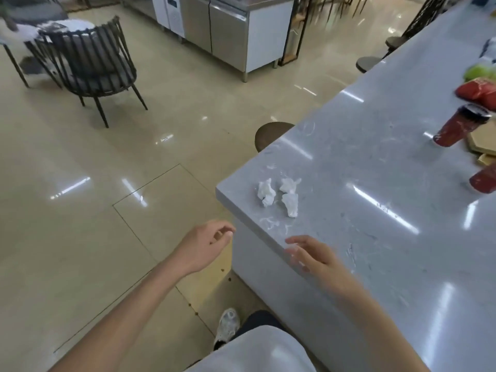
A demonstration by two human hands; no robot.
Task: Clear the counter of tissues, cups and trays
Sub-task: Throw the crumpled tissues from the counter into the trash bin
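Three crumpled white tissues lie near the corner of the grey stone counter (pixel 375 237): one at the left (pixel 265 192), one at the upper right (pixel 288 184), one at the lower right (pixel 291 204). My left hand (pixel 206 247) hangs over the floor just off the counter's edge, fingers loosely curled and holding nothing. My right hand (pixel 314 255) hovers over the counter's near edge, fingers spread, empty, a short way below the tissues. A red cup with a dark lid (pixel 460 126) stands at the right. Part of another red cup (pixel 484 179) shows at the right edge.
Brown cardboard trays (pixel 481 143) lie beside the cups, with a red packet (pixel 477 92) and a green fruit (pixel 480 72) farther back. Round stools (pixel 271 134) stand along the counter's left side. A dark slatted chair (pixel 91 65) and steel cabinets (pixel 230 30) stand on the tiled floor.
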